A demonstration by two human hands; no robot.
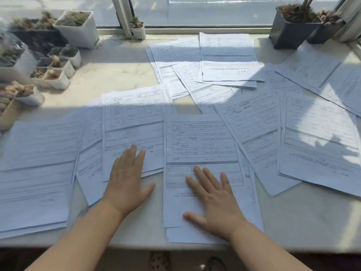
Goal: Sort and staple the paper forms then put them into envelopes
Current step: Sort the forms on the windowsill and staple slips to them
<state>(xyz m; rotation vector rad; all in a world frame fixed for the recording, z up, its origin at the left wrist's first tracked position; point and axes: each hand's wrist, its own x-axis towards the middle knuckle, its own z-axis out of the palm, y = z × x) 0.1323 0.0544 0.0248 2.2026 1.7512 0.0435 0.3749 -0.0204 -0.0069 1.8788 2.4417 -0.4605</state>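
Several printed paper forms lie spread in loose overlapping piles over a pale stone windowsill (121, 67). My right hand (213, 198) lies flat, fingers straight, on the lower half of the middle form (201, 141), which tops a small stack near the front edge. My left hand (128, 178) lies flat beside it, its fingertips on the bottom of another form (134, 118) to the left. A thick pile (37, 169) sits at the far left and more piles (320, 137) at the right. No stapler or envelope is in view.
Small white pots of succulents (58, 75) crowd the left side, and a larger white pot (78, 26) stands behind them. Dark pots (293, 30) stand at the back right by the window. A tiny pot (137, 29) sits against the window frame. The sill's front edge runs below my wrists.
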